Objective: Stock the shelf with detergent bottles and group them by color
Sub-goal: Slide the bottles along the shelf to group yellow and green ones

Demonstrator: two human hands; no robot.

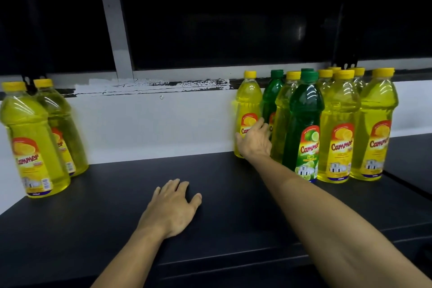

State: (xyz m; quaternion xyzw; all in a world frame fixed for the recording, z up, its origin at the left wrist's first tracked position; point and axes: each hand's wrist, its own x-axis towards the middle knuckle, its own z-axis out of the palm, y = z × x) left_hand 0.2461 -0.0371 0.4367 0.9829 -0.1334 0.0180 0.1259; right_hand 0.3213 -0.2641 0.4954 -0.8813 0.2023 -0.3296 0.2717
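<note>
Two yellow detergent bottles (pixel 35 142) stand at the left end of the black shelf (pixel 121 184). At the right stands a mixed cluster: several yellow bottles (pixel 336 128) and two green ones, one in front (pixel 304 124) and one behind (pixel 272 96). My right hand (pixel 254 140) reaches to the back and grips the leftmost yellow bottle (pixel 247 103) of the cluster at its label, thumb on the left side and fingers round the right. My left hand (pixel 173 208) rests flat on the shelf top, fingers spread, holding nothing.
A white back panel (pixel 152 124) runs behind the shelf, under a grey frame and dark panes. The shelf's front edge (pixel 233 262) lies near me. A seam (pixel 409 184) at the far right divides this shelf board from another.
</note>
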